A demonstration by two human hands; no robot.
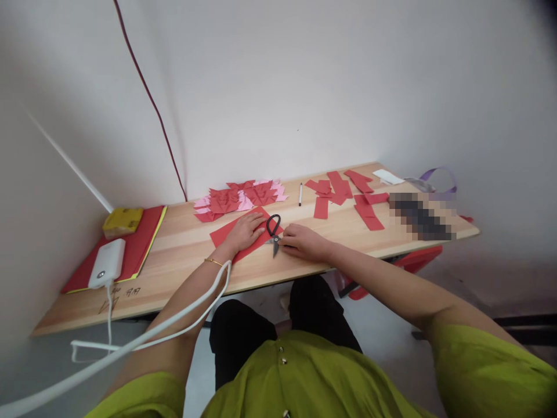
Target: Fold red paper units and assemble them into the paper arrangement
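A square sheet of red paper [223, 234] lies at an angle near the table's front edge. My left hand [246, 233] rests on it, palm down, with fingers stretched toward the right. Just to the right is a pair of scissors [275, 240] with black handles, its blades spread apart. One handle loop points away from me, and the other is hidden by my right hand [302, 242]. The fingers of that hand are curled around the hidden handle. The scissors overlap the paper's right side.
Behind are folded red and pink paper pieces [243, 197], a pen [300, 194] and several red paper strips [339, 188]. At left, a white power bank [107, 261] and a yellow packet [123, 222] sit on red sheets [145, 238]. A white cable [174, 318] crosses my left arm.
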